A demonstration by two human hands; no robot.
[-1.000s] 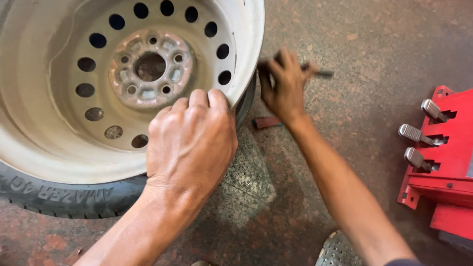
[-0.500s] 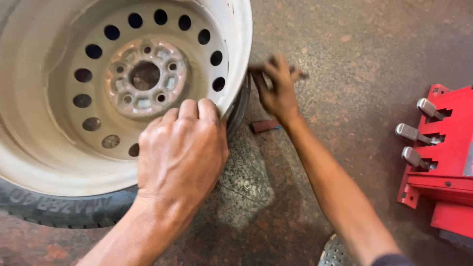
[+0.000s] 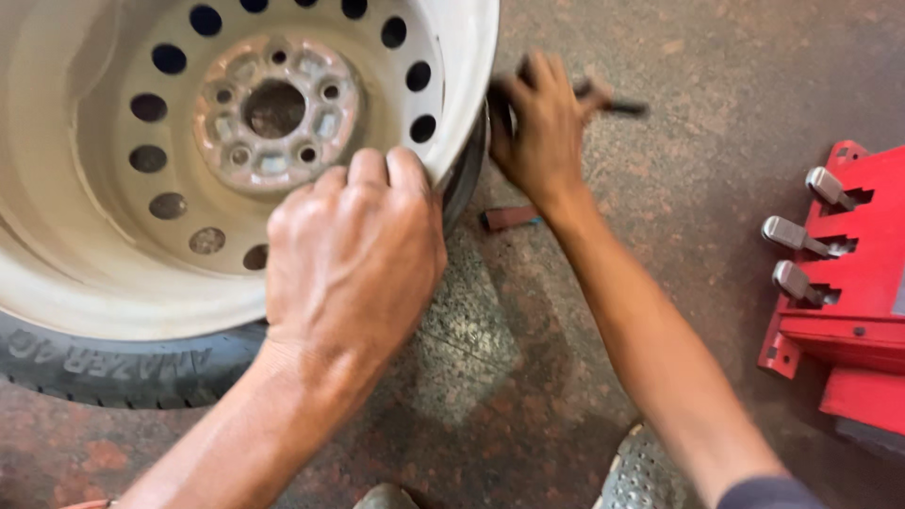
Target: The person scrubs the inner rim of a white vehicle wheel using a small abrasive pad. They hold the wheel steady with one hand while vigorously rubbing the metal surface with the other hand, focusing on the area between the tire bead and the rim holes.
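Matt cream-painted steel rim [image 3: 113, 273], dull black rubber tyre [image 3: 104, 363], rough speckled stone floor [image 3: 490, 377]

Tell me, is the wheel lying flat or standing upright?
Lying flat. The wheel rests on the floor with its open rim facing up at the camera, and the left hand presses down on the rim edge.

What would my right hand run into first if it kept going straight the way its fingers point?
The right hand points up the picture, beside the wheel rim, gripping a dark tool. Past its fingertips only bare floor shows to the picture's edge, so the way looks free, though depth is unclear.
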